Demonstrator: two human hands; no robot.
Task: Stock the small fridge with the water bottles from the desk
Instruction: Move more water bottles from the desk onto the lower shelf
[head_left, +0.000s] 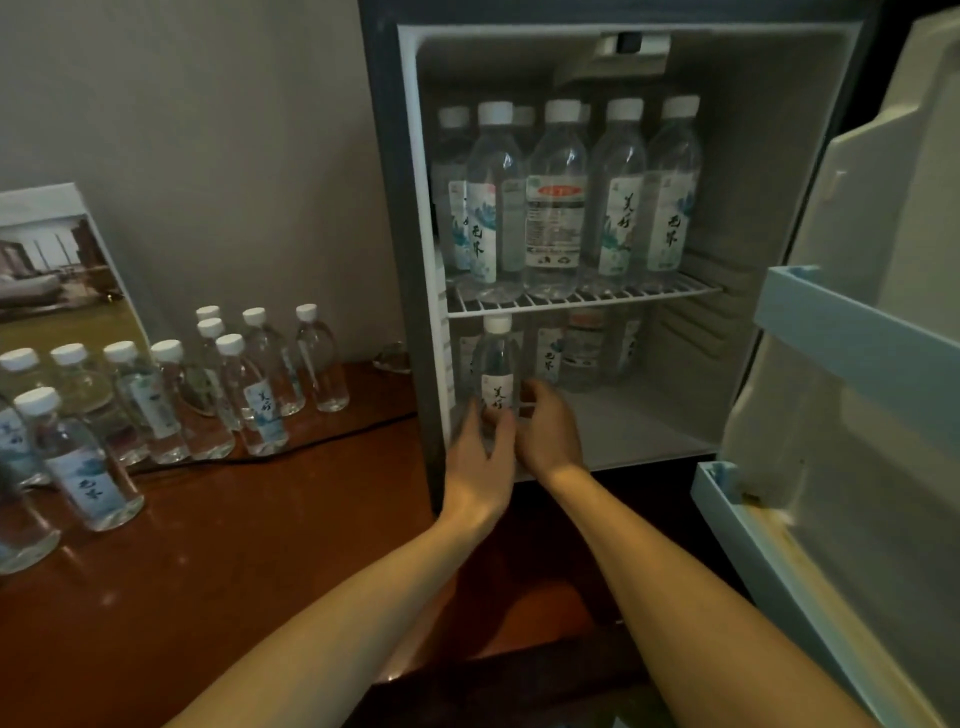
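Your left hand (480, 457) and right hand (548, 431) meet at one clear plastic water bottle with a white cap (497, 364). It stands upright at the front left corner of the floor of the small dark-cased fridge (400, 208). Your left fingers (470, 418) curl round its lower left side. Your right fingers (532, 391) curl against its right side, so both hands hold it low down near the base.

Behind it, toward the back edge of the fridge floor, a few more upright bottles (582, 348) show dimly. Above them the white wire shelf (623, 296) carries a front row of four capped water bottles (558, 197) along its front edge, with others behind them on the left. The pale fridge door (883, 364) hangs open on your right.

To your left, the remaining white-capped clear bottles (249, 384) stand in a loose cluster on the glossy reddish-brown wooden bench (234, 545). They run from its back edge by the wall out toward its left edge. A black cable (322, 441) lies across the bench just in front of them. A printed picture card (57, 260) leans at the back left.
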